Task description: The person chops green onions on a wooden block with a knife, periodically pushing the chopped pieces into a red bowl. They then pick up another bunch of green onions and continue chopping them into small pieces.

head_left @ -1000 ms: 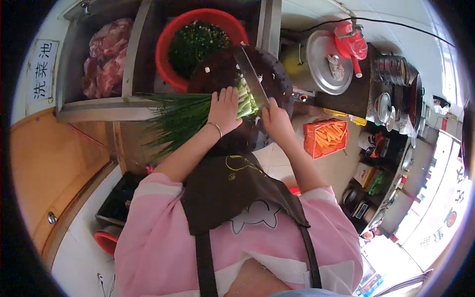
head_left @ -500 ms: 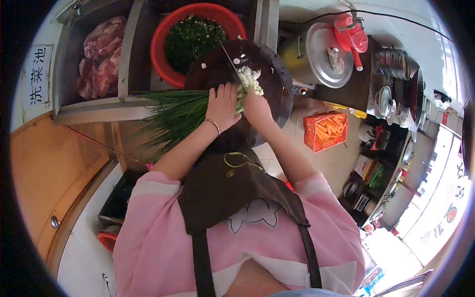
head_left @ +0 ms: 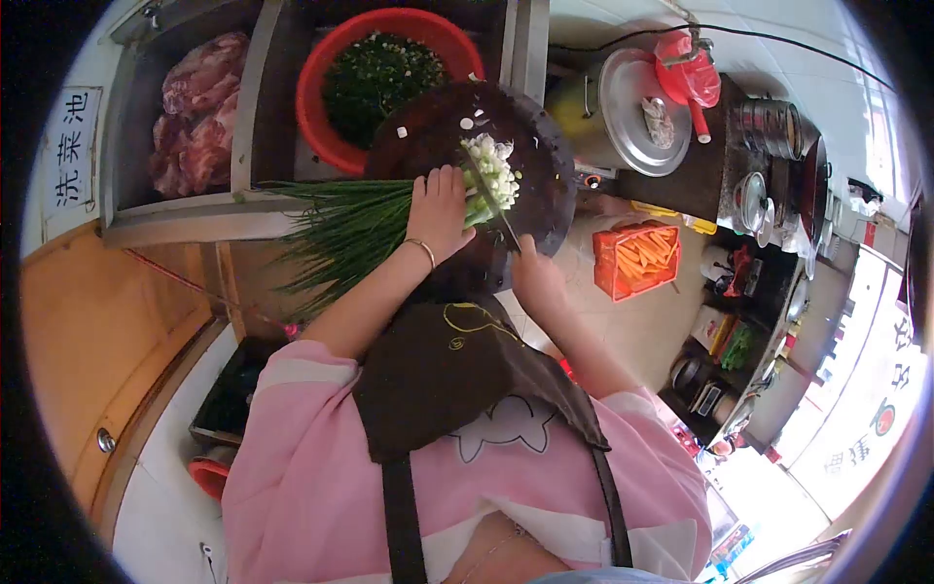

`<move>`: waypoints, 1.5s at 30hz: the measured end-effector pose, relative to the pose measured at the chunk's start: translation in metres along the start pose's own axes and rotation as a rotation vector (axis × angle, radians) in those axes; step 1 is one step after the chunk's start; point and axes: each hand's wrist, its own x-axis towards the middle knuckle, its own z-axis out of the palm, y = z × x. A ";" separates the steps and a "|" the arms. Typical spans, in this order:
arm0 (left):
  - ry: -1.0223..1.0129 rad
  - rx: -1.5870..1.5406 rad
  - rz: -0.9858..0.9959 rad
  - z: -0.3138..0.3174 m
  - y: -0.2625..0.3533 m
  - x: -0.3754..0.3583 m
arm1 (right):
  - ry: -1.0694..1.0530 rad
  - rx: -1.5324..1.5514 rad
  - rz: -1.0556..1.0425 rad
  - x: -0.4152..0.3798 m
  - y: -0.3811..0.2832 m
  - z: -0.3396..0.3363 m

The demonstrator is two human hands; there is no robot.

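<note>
My left hand [head_left: 440,209] presses down on a bunch of green onions [head_left: 345,226] that lies across a round dark chopping board [head_left: 540,175]. Beside my fingertips the white ends lie cut into a small pile of pieces [head_left: 491,175]. My right hand [head_left: 535,277] grips the handle of a cleaver [head_left: 489,200], whose blade rests edge-down in the cut pieces right next to my left fingers.
A red basin of chopped greens [head_left: 375,78] sits behind the board. Raw meat [head_left: 195,107] fills the steel sink at left. A lidded metal pot [head_left: 632,107] stands to the right, and an orange crate of carrot sticks [head_left: 637,258] sits on the floor.
The cleaver has come back toward me and my right hand has dropped lower. More cut white pieces have gathered by the blade. My left hand stays on the bunch.
</note>
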 end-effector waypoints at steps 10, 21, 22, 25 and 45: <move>-0.051 -0.063 -0.008 0.001 -0.003 0.002 | 0.201 0.013 -0.209 0.102 -0.041 0.007; -0.096 0.055 -0.089 -0.011 -0.009 -0.019 | 0.279 0.119 -0.263 -0.010 -0.006 -0.023; -0.100 0.046 -0.081 -0.011 -0.009 -0.019 | 0.233 0.076 -0.204 -0.020 -0.002 -0.017; -0.115 0.038 -0.069 -0.013 -0.009 -0.018 | 0.121 0.022 -0.102 -0.019 0.008 0.002; -0.026 0.010 -0.053 -0.006 -0.009 -0.023 | 0.182 0.152 -0.145 -0.006 -0.012 -0.017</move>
